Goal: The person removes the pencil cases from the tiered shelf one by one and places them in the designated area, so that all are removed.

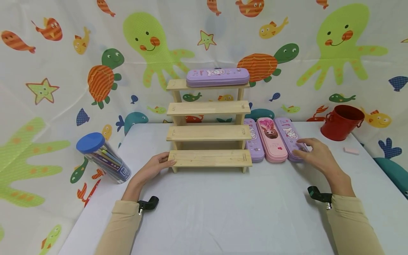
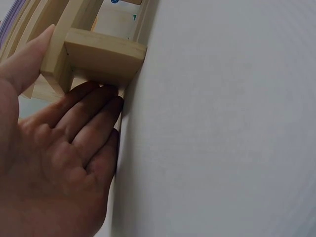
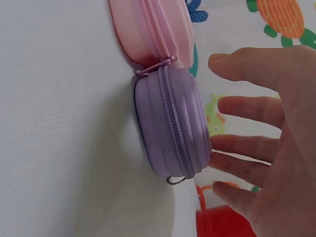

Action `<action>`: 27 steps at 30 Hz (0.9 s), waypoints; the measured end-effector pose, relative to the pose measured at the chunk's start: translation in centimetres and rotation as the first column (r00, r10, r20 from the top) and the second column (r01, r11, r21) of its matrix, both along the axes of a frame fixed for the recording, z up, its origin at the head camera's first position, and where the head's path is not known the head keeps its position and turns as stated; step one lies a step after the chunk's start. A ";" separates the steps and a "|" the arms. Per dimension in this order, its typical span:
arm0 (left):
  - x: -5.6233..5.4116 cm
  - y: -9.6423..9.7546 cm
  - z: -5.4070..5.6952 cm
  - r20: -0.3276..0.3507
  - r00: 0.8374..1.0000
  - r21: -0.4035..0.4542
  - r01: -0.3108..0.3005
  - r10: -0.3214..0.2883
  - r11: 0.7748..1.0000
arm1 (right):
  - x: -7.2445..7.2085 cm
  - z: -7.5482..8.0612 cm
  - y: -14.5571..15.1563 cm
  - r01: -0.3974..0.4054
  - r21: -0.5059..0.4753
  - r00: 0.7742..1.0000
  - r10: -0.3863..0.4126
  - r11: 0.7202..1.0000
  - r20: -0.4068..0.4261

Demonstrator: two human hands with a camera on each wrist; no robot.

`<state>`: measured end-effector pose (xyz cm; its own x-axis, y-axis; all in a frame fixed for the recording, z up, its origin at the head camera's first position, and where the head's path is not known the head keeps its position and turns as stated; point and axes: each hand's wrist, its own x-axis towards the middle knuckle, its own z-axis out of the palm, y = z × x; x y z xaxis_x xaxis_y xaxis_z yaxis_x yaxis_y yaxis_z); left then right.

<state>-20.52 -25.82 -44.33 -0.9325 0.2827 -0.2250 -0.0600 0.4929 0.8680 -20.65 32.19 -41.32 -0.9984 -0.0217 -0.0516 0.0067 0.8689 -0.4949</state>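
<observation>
A four-step wooden rack (image 1: 208, 133) stands on the white table, with a purple pencil case (image 1: 217, 77) lying on its top step. My left hand (image 1: 155, 166) grips the left end of the lowest step. In the left wrist view, the thumb lies on the board (image 2: 61, 54) and the fingers are beside its leg (image 2: 103, 54). Right of the rack, a purple case (image 1: 255, 141), a pink case (image 1: 272, 140) and another purple case (image 1: 288, 134) lie side by side. Over that last purple case (image 3: 170, 123), my right hand (image 1: 317, 154) has its fingers spread; whether they touch it I cannot tell.
A clear tube of pencils (image 1: 106, 159) with a blue lid stands at the left. A red bucket (image 1: 341, 124) stands at the back right, with a small pink eraser-like block (image 1: 351, 151) in front. A sea-animal curtain (image 1: 223, 32) hangs behind.
</observation>
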 end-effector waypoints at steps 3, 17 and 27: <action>-0.1 0.0 0.0 -0.002 1.000 -0.004 -0.001 0.001 1.000 | 0.0 0.2 -0.2 -0.008 -0.018 1.000 0.008 1.000 -0.027; 0.0 0.1 -0.1 -0.004 1.000 -0.010 0.000 0.000 1.000 | -1.2 1.1 -2.1 -0.087 -0.067 0.994 0.081 0.994 -0.076; -0.2 0.0 -0.4 -0.015 1.000 -0.018 0.000 -0.001 1.000 | -2.9 3.1 -4.1 -0.162 -0.071 0.978 0.150 0.984 -0.141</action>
<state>-20.68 -25.81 -44.75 -0.9355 0.2794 -0.2162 -0.0471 0.5081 0.8600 -23.52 28.12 -38.22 -0.9800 -0.1764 0.0919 -0.1976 0.8103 -0.5516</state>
